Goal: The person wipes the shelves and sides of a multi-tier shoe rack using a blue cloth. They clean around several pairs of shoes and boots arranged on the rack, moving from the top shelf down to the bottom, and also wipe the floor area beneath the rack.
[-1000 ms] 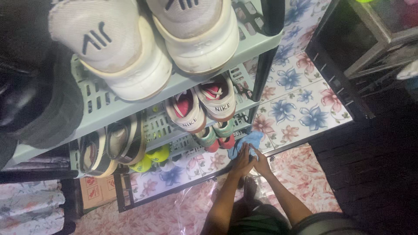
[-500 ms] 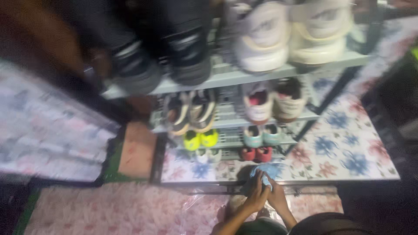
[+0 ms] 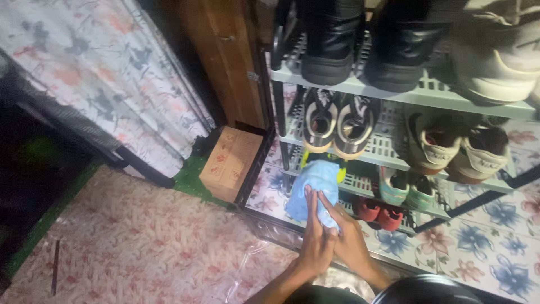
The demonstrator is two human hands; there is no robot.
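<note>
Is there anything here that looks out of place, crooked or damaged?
Nothing clearly stands out. The shoes sit in pairs on the rack, and both hands, left hand and right hand, hold a blue cloth.

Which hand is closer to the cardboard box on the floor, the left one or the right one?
Left. The left hand is on the box's side of the blue cloth, nearer the cardboard box. The right hand is beside it, farther from the box.
</note>
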